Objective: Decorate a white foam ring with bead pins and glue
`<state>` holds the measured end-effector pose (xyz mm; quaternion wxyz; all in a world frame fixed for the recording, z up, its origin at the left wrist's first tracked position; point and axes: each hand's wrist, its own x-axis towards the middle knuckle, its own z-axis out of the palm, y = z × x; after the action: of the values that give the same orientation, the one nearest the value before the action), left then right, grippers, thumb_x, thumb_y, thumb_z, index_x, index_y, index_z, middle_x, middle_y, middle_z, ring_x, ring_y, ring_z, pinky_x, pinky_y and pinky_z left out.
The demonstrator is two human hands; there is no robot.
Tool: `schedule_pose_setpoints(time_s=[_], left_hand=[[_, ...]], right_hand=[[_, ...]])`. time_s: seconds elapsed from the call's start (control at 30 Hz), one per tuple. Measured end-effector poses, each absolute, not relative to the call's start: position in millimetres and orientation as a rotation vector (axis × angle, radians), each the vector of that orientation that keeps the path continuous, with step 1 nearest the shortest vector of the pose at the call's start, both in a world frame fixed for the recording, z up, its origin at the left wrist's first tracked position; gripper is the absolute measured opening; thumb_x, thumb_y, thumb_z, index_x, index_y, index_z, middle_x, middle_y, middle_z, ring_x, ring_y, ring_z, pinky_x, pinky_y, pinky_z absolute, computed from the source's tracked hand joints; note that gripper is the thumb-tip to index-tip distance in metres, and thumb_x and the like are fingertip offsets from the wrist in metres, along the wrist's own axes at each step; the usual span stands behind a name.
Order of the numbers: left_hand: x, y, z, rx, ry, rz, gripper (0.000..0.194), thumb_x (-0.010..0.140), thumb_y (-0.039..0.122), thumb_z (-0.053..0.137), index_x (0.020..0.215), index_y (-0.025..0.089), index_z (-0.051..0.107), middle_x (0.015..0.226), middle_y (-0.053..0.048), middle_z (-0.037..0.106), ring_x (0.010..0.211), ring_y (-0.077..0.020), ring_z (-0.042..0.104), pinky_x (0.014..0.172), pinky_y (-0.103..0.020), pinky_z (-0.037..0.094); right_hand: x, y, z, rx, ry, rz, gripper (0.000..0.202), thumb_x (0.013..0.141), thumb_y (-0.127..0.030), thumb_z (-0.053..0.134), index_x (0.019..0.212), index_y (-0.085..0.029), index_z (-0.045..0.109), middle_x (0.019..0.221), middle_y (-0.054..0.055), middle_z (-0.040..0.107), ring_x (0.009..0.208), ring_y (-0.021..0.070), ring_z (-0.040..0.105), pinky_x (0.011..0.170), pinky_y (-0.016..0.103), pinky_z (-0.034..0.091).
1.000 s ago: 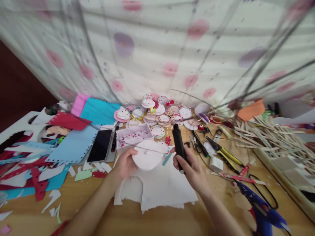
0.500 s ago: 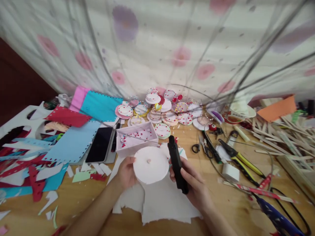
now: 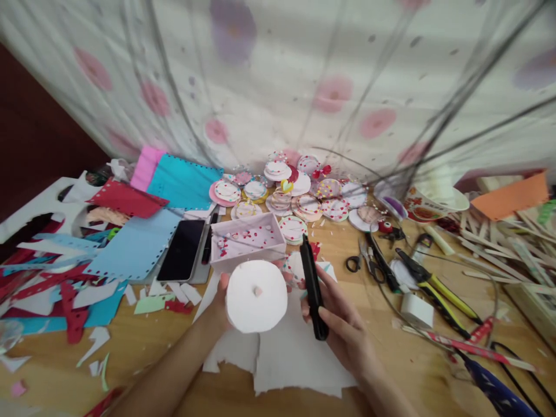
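My left hand (image 3: 220, 310) is closed on a white paper disc (image 3: 256, 307) with a small pale lump at its centre. Its fingers run behind the disc, and some tips show past the far right edge. Wrapped round a long black pen-shaped tool (image 3: 313, 292) is my right hand (image 3: 343, 324); the tool points up and away, apart from the disc. Its exact kind I cannot make out. A small disc with red dots (image 3: 295, 267) shows between the two, partly hidden. Below both hands lie torn white paper sheets (image 3: 299, 365).
Behind stands an open pale box (image 3: 278, 253) with small beads, then several decorated paper discs (image 3: 334, 209). Left are a phone (image 3: 182, 250), coloured sheets (image 3: 134, 246) and scraps. Right are scissors (image 3: 369, 266), yellow-black pliers (image 3: 447, 298), a white block (image 3: 417, 311) and wooden sticks (image 3: 490, 249).
The white disc has tilted to face me more and shifted slightly left. The black tool has moved slightly right, and the whole view has shifted a little.
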<state>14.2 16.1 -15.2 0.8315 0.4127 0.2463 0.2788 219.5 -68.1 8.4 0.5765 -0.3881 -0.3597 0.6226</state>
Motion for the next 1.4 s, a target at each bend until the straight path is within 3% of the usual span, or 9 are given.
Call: schedule_pose_setpoints(time_s=[0.17,0.37,0.43,0.53,0.63,0.83,1.03,1.17,1.4], left_hand=[[16.7,13.7,-9.9,0.649,0.34,0.617,0.094,0.055,0.078,0.064,0.13,0.025,0.047,0.138,-0.012,0.049,0.124,-0.0373,0.048,0.099,-0.052,0.04],[20.2,13.1,-8.4,0.629,0.288,0.595,0.094,0.048,0.069,0.077,0.126,0.021,0.052,0.135,-0.015,0.051,0.121,-0.0398,0.05,0.096,-0.053,0.042],[21.3,12.4,-7.6,0.62,0.294,0.564,0.092,0.053,0.072,0.072,0.126,0.02,0.053,0.134,-0.017,0.052,0.119,-0.0398,0.051,0.095,-0.053,0.043],[21.1,10.4,-5.9,0.565,0.31,0.489,0.086,0.069,0.08,0.048,0.127,0.016,0.053,0.126,-0.018,0.059,0.112,-0.0399,0.057,0.089,-0.051,0.045],[17.6,7.2,-5.7,0.545,0.324,0.453,0.087,0.075,0.081,0.031,0.124,0.013,0.055,0.11,-0.018,0.067,0.099,-0.0401,0.064,0.079,-0.049,0.049],[9.8,2.4,-6.8,0.636,0.339,0.363,0.082,0.081,0.075,0.027,0.116,0.009,0.06,0.089,-0.014,0.071,0.084,-0.0331,0.068,0.074,-0.037,0.048],[15.0,5.1,2.0,0.571,0.29,0.364,0.084,0.074,0.076,0.042,0.12,0.006,0.057,0.101,-0.02,0.068,0.087,-0.0345,0.066,0.069,-0.037,0.049],[17.4,4.4,9.8,0.579,0.314,0.366,0.078,0.081,0.071,0.036,0.112,0.004,0.061,0.094,-0.019,0.069,0.084,-0.0343,0.066,0.07,-0.037,0.049],[20.4,3.6,8.5,0.504,0.273,0.353,0.078,0.081,0.071,0.033,0.117,0.006,0.057,0.099,-0.02,0.067,0.09,-0.0368,0.065,0.07,-0.042,0.05]], right_hand=[[222.9,-69.2,2.8,-0.902,-0.976,1.269,0.057,0.087,-0.026,0.061,0.137,-0.043,0.039,0.12,0.006,0.057,0.077,0.0161,0.061,0.065,0.032,0.049],[221.4,-71.6,-3.9,-1.07,-1.199,0.985,0.04,0.086,-0.019,0.062,0.123,-0.031,0.052,0.086,0.002,0.059,0.073,0.0161,0.059,0.062,0.029,0.049],[221.8,-71.4,-7.5,-1.147,-1.292,0.825,0.037,0.083,-0.016,0.064,0.116,-0.028,0.054,0.087,0.002,0.057,0.074,0.0162,0.059,0.064,0.03,0.05],[223.9,-69.4,-11.9,-1.19,-1.467,0.586,0.037,0.082,-0.01,0.062,0.113,-0.027,0.053,0.094,0.004,0.058,0.083,0.0179,0.061,0.069,0.031,0.051],[228.6,-65.7,-14.7,-1.197,-1.661,0.383,0.041,0.082,-0.005,0.059,0.117,-0.027,0.05,0.104,0.008,0.06,0.092,0.0203,0.061,0.073,0.034,0.051],[240.4,-62.3,-18.3,-1.243,-1.948,0.005,0.043,0.081,-0.001,0.057,0.117,-0.025,0.055,0.105,0.009,0.063,0.09,0.0223,0.06,0.071,0.036,0.048],[243.1,-61.0,-18.4,-1.284,-1.981,-0.142,0.04,0.081,-0.001,0.053,0.113,-0.025,0.057,0.103,0.009,0.064,0.086,0.0211,0.059,0.069,0.035,0.046],[241.2,-61.1,-21.1,-1.317,-1.963,-0.175,0.04,0.081,-0.001,0.053,0.113,-0.025,0.057,0.101,0.009,0.064,0.084,0.0208,0.059,0.069,0.035,0.046],[239.6,-63.4,-19.9,-1.384,-1.948,-0.269,0.041,0.08,-0.001,0.052,0.113,-0.025,0.057,0.099,0.009,0.064,0.085,0.0214,0.058,0.07,0.035,0.046]])
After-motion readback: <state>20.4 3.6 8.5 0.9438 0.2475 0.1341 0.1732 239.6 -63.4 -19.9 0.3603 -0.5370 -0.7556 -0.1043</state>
